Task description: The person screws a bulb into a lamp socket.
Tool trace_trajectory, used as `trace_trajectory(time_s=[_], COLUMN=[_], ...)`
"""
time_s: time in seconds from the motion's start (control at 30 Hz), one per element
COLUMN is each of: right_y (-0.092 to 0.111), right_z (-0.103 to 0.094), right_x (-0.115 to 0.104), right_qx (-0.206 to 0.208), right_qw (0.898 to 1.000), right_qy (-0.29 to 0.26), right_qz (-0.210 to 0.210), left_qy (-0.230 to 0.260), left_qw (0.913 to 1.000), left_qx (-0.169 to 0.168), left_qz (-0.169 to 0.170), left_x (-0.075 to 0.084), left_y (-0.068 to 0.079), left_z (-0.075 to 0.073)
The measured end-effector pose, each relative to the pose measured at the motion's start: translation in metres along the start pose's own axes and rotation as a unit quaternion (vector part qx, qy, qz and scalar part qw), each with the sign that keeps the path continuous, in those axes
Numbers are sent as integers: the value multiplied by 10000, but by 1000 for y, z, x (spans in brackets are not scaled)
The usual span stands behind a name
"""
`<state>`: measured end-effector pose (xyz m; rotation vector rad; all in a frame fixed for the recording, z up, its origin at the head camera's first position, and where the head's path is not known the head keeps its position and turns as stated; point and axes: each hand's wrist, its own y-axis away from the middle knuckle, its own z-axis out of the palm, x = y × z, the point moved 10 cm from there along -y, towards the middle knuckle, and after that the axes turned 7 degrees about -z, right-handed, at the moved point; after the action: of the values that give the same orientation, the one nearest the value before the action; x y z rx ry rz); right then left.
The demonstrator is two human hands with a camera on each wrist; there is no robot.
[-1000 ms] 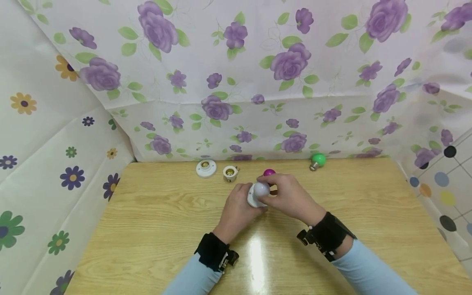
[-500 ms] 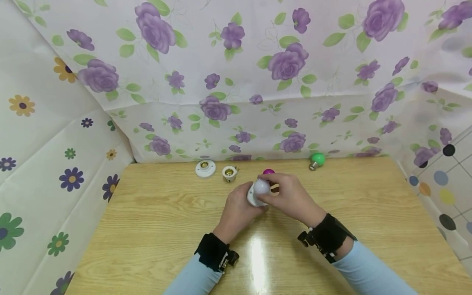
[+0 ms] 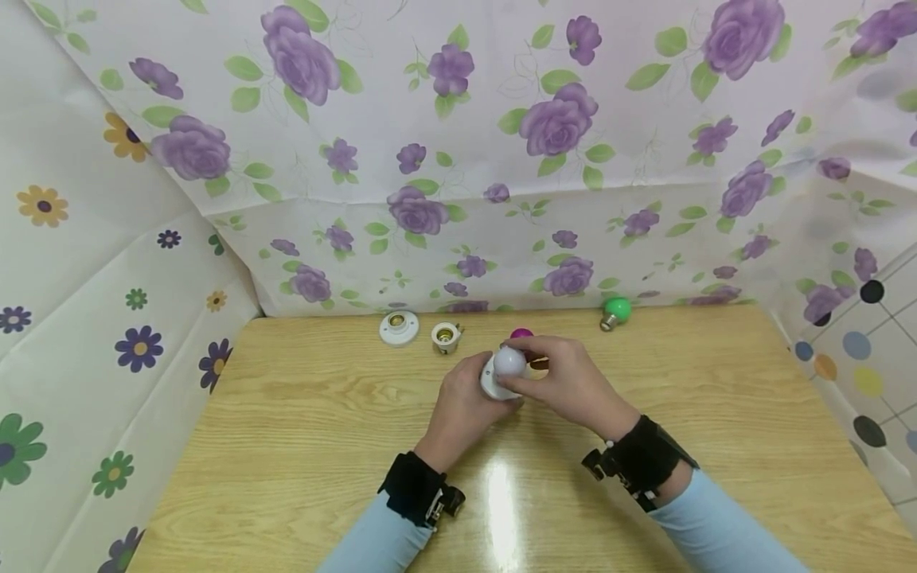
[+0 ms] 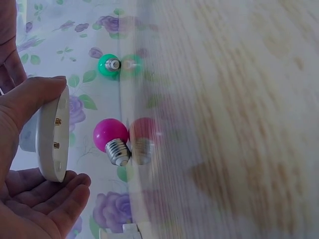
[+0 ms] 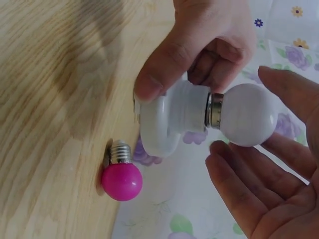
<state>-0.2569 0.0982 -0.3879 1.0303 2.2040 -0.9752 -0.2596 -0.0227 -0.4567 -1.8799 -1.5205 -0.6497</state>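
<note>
In the head view my left hand (image 3: 462, 406) grips a white round-based lamp holder (image 3: 489, 380) by its rim. A white light bulb (image 5: 249, 115) sits in the holder's mouth, with part of its metal screw cap showing in the right wrist view. My right hand (image 3: 569, 382) has its thumb and fingers about the bulb's globe from two sides. The underside of the lamp holder (image 4: 55, 134), with two brass screws, faces the left wrist camera. Just beyond the hands lies a magenta bulb (image 5: 121, 180), partly hidden in the head view.
A green bulb (image 3: 617, 312) lies at the table's back edge on the right. Toward the back left stand a round white lamp holder (image 3: 399, 328) and a smaller white socket (image 3: 446, 337). Flowered sheets (image 3: 430, 159) rise behind the wooden table (image 3: 322, 446).
The right hand and the bulb's globe have shifted very slightly, with the fingers still about the bulb. The left hand keeps the lamp holder in nearly the same place.
</note>
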Motion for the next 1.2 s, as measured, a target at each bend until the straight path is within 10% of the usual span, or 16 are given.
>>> trace_trajectory(time_s=[1.2], right_y=[-4], right_z=[2], right_x=[1], right_qx=[-154], right_qw=[9964], right_qy=[-837], right_qz=[-48], left_qy=[56], left_qw=[9999], left_qx=[-23], left_qz=[125], left_x=[5], left_y=[-1], left_z=[-2])
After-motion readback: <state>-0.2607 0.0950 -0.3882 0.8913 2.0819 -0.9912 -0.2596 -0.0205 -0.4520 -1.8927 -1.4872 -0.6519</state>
